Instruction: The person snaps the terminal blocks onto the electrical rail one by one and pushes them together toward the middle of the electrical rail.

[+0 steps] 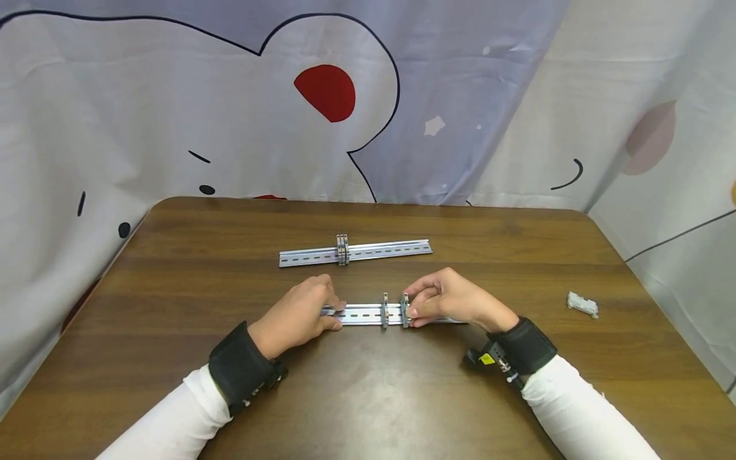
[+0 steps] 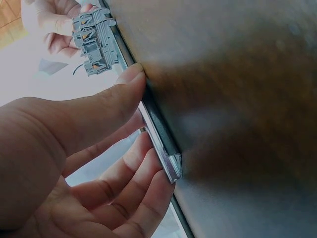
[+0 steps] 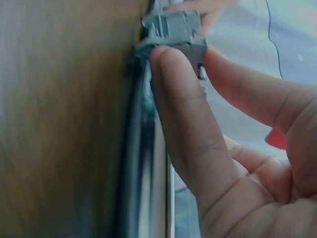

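Observation:
A slotted metal DIN rail (image 1: 363, 314) lies across the table in front of me. My left hand (image 1: 299, 313) grips its left end, thumb on the near edge and fingers on the far edge, as the left wrist view shows. Two grey terminal blocks stand upright on the rail, a small gap between them. The left terminal block (image 1: 384, 311) is untouched. Thumb and fingers of my right hand (image 1: 451, 298) pinch the right terminal block (image 3: 183, 37). Whether that block is fully clipped to the rail cannot be told.
Farther back lies a second DIN rail (image 1: 391, 250) with several terminal blocks (image 1: 342, 250) set together on it. One loose terminal block (image 1: 582, 305) lies on its side at the right of the wooden table (image 1: 172, 287). A printed curtain (image 1: 230, 128) hangs behind.

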`<state>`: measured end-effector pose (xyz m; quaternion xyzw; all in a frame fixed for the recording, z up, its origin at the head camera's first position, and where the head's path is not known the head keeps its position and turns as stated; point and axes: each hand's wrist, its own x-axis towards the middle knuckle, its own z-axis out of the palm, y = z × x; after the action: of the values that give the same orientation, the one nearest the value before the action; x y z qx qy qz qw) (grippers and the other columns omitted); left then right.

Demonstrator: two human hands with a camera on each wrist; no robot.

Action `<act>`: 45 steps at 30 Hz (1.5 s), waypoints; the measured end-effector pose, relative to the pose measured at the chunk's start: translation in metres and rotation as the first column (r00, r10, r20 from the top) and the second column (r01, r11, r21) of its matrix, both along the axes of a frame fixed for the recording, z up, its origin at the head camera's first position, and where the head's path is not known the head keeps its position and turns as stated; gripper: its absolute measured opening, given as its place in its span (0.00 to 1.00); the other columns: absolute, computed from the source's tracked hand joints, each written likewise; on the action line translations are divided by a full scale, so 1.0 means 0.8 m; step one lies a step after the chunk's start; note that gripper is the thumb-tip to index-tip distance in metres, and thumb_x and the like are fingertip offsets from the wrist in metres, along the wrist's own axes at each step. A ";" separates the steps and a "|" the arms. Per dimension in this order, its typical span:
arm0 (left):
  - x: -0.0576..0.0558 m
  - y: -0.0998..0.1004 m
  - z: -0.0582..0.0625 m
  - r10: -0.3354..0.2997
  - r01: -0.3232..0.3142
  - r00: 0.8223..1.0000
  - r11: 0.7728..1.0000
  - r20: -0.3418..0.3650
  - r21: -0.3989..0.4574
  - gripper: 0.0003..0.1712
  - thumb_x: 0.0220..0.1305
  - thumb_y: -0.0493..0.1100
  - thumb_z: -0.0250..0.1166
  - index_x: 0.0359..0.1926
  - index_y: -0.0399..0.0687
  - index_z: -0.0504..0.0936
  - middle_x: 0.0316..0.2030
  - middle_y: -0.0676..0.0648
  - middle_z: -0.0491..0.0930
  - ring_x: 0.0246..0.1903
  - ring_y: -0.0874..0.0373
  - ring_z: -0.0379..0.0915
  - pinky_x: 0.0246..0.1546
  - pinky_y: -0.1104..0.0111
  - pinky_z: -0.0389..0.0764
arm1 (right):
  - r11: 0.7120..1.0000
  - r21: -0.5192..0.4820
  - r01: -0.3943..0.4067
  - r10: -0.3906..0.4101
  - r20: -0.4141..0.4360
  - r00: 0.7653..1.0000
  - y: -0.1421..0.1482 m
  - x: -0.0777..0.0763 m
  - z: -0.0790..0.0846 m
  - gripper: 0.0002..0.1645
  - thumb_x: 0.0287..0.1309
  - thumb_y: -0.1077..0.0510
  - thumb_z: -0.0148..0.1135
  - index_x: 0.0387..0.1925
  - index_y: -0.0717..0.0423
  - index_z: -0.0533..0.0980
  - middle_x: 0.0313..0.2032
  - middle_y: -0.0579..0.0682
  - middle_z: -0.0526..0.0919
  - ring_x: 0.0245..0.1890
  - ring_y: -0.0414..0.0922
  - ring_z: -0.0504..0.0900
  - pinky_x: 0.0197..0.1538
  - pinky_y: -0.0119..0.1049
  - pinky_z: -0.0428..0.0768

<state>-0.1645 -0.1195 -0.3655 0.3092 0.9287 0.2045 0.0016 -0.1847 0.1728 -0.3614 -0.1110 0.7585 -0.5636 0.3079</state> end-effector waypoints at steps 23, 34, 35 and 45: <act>-0.002 0.007 0.000 -0.012 0.012 1.000 1.000 -0.002 0.008 0.16 0.49 0.43 0.78 0.40 0.42 0.91 0.34 0.47 0.82 0.38 0.52 0.79 0.40 0.61 0.79 | 1.000 0.002 0.008 -0.007 -0.042 0.999 -0.017 0.010 -0.009 0.27 0.63 0.62 0.63 0.60 0.72 0.71 0.37 0.66 0.87 0.30 0.45 0.88 0.39 0.45 0.87; 0.001 -0.006 -0.003 0.032 -0.031 0.998 0.999 0.056 -0.014 0.17 0.50 0.43 0.77 0.43 0.43 0.90 0.33 0.47 0.80 0.35 0.53 0.77 0.33 0.67 0.75 | 0.866 0.492 0.087 0.073 -0.297 0.952 0.055 -0.014 0.007 0.26 0.66 0.46 0.59 0.57 0.57 0.79 0.17 0.50 0.80 0.11 0.38 0.71 0.18 0.34 0.73; 0.001 -0.007 -0.003 0.030 -0.029 0.998 0.999 0.057 -0.015 0.18 0.51 0.43 0.77 0.43 0.43 0.90 0.33 0.47 0.80 0.34 0.53 0.77 0.32 0.68 0.74 | 0.837 0.537 0.107 0.089 -0.326 0.941 0.066 -0.016 0.008 0.25 0.66 0.46 0.59 0.56 0.58 0.80 0.18 0.50 0.82 0.12 0.39 0.73 0.20 0.33 0.73; 0.004 -0.021 -0.005 0.027 -0.026 0.998 1.000 0.056 -0.007 0.18 0.51 0.43 0.77 0.44 0.41 0.90 0.33 0.47 0.80 0.35 0.53 0.78 0.32 0.69 0.74 | 0.562 0.784 0.265 0.173 -0.425 0.888 0.178 -0.017 0.022 0.23 0.64 0.52 0.61 0.54 0.63 0.81 0.53 0.68 0.82 0.54 0.67 0.79 0.56 0.62 0.72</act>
<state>-0.1613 -0.1362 -0.3697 0.2910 0.9330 0.2102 0.0260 -0.1982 0.3152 -0.3440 -0.0625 0.9848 -0.1080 0.1210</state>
